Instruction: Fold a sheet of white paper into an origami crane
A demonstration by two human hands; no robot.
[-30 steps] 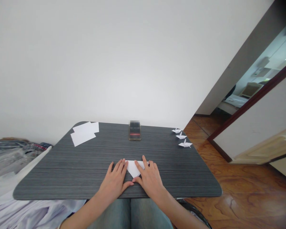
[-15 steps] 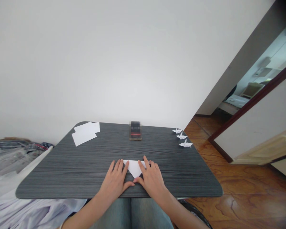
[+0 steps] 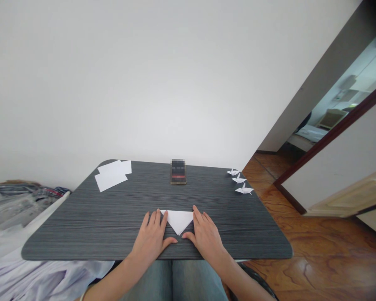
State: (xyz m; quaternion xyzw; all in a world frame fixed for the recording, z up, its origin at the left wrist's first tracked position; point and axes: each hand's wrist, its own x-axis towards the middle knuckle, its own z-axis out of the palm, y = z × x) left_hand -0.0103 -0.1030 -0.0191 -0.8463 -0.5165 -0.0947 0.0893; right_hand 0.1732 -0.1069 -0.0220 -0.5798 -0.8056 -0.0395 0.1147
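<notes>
A white sheet of paper folded into a triangle [image 3: 179, 220] lies flat on the dark table [image 3: 81, 225], its long edge away from me and its point toward me. My left hand [image 3: 151, 235] rests palm down over the triangle's left corner, fingers stretched out and thumb pointing inward. On the opposite corner lies my right hand [image 3: 205, 232], also flat, with its fingertips along the paper's right end. Both thumbs touch down near the front point, apart from each other. The corners beneath my fingers are hidden.
Several loose white sheets [image 3: 111, 175] overlap at the table's back left. A phone-like device [image 3: 178, 172], its screen blurred, stands at the back middle. Three folded paper cranes [image 3: 239, 179] sit at the back right. Behind the table rises a white wall [image 3: 163, 83]. Piled fabric [image 3: 25, 234] lies at the left.
My right hand has slid to the right along the paper's far edge, uncovering more of the triangle. My left hand has barely shifted.
</notes>
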